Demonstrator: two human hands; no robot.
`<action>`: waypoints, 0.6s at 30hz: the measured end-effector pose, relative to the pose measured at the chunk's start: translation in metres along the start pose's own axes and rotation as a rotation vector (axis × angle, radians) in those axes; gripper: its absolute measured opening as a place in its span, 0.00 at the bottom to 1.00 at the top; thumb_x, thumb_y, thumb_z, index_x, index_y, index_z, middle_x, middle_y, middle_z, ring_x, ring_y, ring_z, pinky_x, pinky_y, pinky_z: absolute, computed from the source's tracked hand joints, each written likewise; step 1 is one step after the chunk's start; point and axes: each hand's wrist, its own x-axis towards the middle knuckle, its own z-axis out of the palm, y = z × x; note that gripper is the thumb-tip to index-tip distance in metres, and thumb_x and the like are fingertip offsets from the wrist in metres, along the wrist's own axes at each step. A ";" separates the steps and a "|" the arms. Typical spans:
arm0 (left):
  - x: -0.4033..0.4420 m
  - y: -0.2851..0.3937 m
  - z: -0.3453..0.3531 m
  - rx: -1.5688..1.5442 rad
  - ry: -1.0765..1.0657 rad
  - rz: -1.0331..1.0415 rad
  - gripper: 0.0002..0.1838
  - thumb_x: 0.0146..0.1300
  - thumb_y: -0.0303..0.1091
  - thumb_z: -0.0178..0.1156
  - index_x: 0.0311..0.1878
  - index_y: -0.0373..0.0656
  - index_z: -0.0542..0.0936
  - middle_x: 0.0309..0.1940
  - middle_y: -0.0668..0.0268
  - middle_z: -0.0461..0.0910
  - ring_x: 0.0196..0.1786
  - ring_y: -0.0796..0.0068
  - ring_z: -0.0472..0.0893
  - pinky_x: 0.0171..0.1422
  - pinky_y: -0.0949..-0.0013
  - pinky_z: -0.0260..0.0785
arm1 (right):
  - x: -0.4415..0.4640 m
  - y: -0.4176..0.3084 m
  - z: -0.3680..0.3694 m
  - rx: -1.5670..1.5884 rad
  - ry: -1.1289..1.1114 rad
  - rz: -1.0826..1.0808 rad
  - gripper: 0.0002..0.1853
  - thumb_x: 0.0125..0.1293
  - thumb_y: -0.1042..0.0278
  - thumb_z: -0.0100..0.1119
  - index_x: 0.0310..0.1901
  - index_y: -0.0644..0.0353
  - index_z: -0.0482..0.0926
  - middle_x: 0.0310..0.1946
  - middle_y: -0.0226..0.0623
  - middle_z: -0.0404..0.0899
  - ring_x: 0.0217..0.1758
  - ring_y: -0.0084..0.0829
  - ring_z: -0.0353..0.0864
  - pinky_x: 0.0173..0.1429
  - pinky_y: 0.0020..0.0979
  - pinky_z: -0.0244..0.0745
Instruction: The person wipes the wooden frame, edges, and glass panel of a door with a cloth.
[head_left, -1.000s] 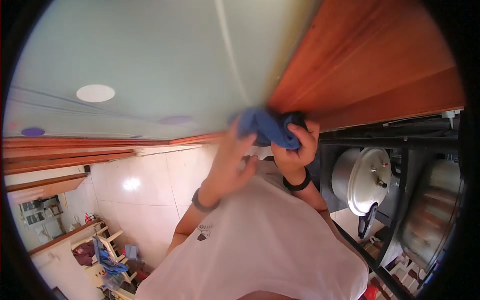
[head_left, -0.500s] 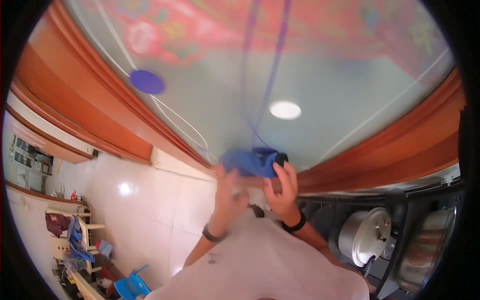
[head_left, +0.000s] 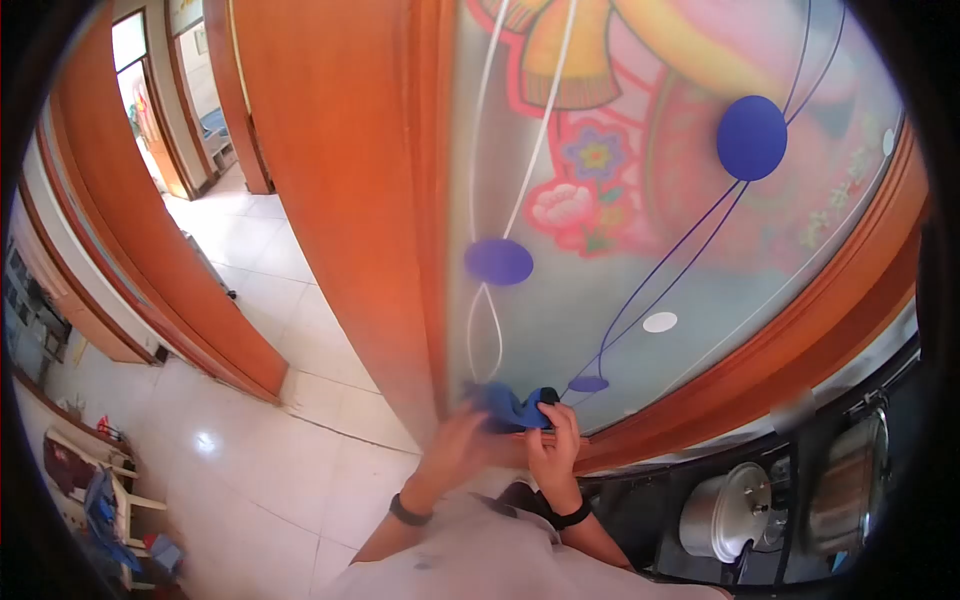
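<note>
Blue cloth (head_left: 512, 408) looks light, soft, non-fragile, best held by bunched ends: right hand (head_left: 553, 447) pinches one, left hand (head_left: 445, 452) blurred, can't tell its grip.

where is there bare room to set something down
Bare tiled floor lies between the draped clothes and the left hand, with more between the tall wooden panels. It's crowded around the silver pot at right, and low on the painted panel, where the right hand holds the blue cloth.

Blue cloth (head_left: 515, 408), flower-patterned panel (head_left: 560, 330)
</note>
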 end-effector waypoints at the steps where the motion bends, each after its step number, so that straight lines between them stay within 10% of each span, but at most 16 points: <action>1: -0.004 0.001 -0.002 -0.048 -0.004 -0.024 0.23 0.49 0.20 0.58 0.52 0.36 0.71 0.61 0.43 0.65 0.49 0.59 0.79 0.54 0.65 0.70 | -0.002 0.000 -0.004 0.001 0.010 0.006 0.17 0.51 0.84 0.55 0.45 0.65 0.75 0.41 0.45 0.74 0.45 0.37 0.76 0.48 0.31 0.71; 9: -0.008 -0.003 -0.007 -0.244 0.077 -0.030 0.28 0.49 0.17 0.53 0.57 0.37 0.65 0.65 0.41 0.59 0.64 0.49 0.67 0.61 0.61 0.65 | -0.022 0.009 -0.005 0.061 0.026 0.221 0.14 0.61 0.79 0.57 0.49 0.65 0.74 0.16 0.26 0.73 0.18 0.15 0.69 0.25 0.20 0.68; 18: -0.029 0.006 0.006 -0.266 0.058 -0.017 0.28 0.49 0.18 0.53 0.58 0.36 0.65 0.66 0.44 0.57 0.66 0.51 0.63 0.66 0.59 0.58 | 0.018 -0.027 -0.021 0.222 -0.069 0.229 0.20 0.62 0.75 0.57 0.57 0.64 0.70 0.50 0.45 0.75 0.48 0.30 0.77 0.49 0.28 0.72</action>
